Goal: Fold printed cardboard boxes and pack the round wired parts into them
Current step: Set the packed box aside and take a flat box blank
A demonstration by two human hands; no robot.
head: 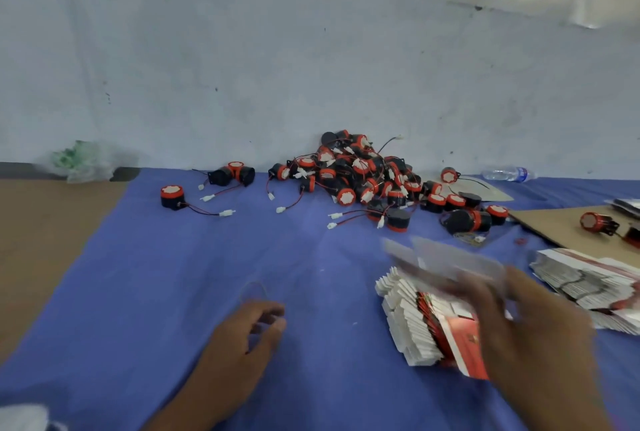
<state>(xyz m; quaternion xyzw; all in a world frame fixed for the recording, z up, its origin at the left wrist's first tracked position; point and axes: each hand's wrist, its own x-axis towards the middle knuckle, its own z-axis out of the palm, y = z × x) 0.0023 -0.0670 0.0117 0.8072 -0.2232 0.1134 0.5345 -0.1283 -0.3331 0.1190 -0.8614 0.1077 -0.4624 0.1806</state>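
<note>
From the head view: your right hand has its grip closed on one flat box, white and blurred, held just above the fanned stack of flat boxes. That stack is white-edged with red print and lies on the blue cloth. Your left hand hovers low over the cloth, grip loose, fingers lightly curled, holding nothing. By the wall, the round parts sit heaped: black bodies, red caps, thin red-and-black wires, white plugs.
</note>
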